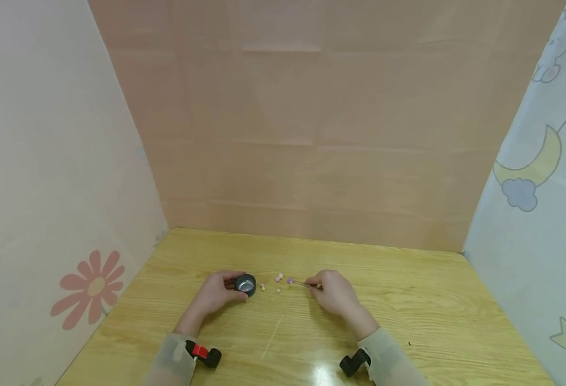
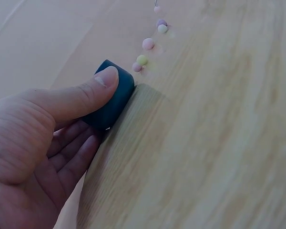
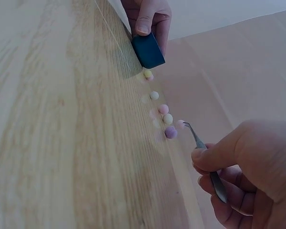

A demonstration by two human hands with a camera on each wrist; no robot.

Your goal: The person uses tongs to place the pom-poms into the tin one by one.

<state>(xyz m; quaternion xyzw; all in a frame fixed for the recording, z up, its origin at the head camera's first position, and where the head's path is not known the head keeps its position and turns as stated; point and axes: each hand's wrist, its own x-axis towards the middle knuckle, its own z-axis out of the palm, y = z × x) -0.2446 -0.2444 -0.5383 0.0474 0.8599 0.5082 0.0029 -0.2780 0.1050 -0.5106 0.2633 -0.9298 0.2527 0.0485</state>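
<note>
Tweezers point(image 3: 207, 162) pinched by right hand point(image 1: 333, 292) near beads point(image 3: 168, 119), left hand point(image 1: 215, 295) gripping unlabelled cup point(image 1: 246, 284).

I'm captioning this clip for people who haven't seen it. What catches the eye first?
Two hands at the middle of the wooden table. The left hand holds a small dark round cup; the right hand pinches metal tweezers, tips near a pink bead. Small pastel beads lie scattered between the hands.

A dark blue cup point(image 3: 148, 50) is showing under the left thumb; pink, yellow, cream and purple beads point(image 3: 170, 132) are lying beside silver tweezers point(image 3: 205, 157) on yellow wood-grain table point(image 1: 408, 300).
</note>
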